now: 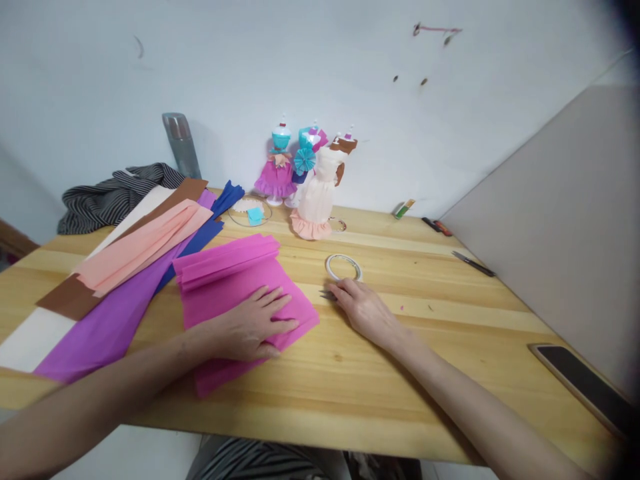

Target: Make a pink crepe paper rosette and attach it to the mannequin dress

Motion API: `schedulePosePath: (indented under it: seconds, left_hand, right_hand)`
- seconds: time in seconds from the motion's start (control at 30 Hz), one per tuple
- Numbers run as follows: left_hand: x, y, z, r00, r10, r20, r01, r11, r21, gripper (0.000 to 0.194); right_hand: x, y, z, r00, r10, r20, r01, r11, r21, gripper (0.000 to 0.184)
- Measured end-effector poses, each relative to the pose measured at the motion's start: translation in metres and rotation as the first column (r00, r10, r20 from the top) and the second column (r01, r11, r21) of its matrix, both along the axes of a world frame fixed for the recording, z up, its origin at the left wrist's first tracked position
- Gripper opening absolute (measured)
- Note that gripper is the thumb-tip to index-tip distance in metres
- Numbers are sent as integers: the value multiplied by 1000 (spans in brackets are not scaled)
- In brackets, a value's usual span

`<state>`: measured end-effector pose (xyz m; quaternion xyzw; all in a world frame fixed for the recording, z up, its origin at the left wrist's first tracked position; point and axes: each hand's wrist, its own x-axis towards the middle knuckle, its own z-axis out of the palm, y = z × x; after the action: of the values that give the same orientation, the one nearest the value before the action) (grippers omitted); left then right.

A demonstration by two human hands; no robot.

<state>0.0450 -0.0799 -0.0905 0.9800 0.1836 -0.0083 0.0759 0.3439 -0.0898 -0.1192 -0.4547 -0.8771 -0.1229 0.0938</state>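
Note:
My left hand [255, 323] lies flat with fingers spread on a sheet of bright pink crepe paper [210, 307]. The sheet's far edge is folded over in layers. To the right, my right hand [357, 303] is closed around a pair of scissors [327, 295]. Only their dark pointed tips stick out to the left, and the handles are hidden under my fingers. Just beyond that hand, a roll of white tape [344, 268] lies flat on the wooden table.
Crepe paper strips [145, 247] in several colours pile up at left, before a striped cloth [123, 193] and a bottle [181, 147]. Small dress forms [316, 187] in paper dresses stand by the wall. A craft knife [474, 264] and a phone [583, 387] lie at right.

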Motion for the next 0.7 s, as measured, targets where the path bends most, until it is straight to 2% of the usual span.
schedulePosePath:
  seconds: [0.1,0.17,0.27,0.4,0.5,0.57,0.7]
  left_hand:
    - [3,-3,3,999,-4,35,4,1000,-9,62]
    - [5,0,2,993,-28,114,29,1000,-7,56]
    - [9,11,0,975,-77,207,66,996,60,34]
    - [20,25,1,969,-142,204,113,983,148,32]
    - [28,23,-6,968,-169,186,142,978,151,33]
    - [30,17,-15,970,-138,199,112,984,135,33]
    - [29,10,-31,960,-75,270,57,996,73,32]
  right_hand:
    - [-2,-5,5,997,-61,41,63,996,-59,25]
    - [-4,-7,11,994,-111,11,111,984,-136,22]
    - [-6,-4,21,989,-125,-75,99,953,-286,20]
    - [-8,5,30,980,-153,-126,84,899,-430,21]
    - [-9,9,35,965,-138,-221,16,879,-476,24]
    - [-9,9,40,953,-117,-280,-45,859,-510,27]
    - [-4,13,50,927,-115,-356,-148,760,-632,37]
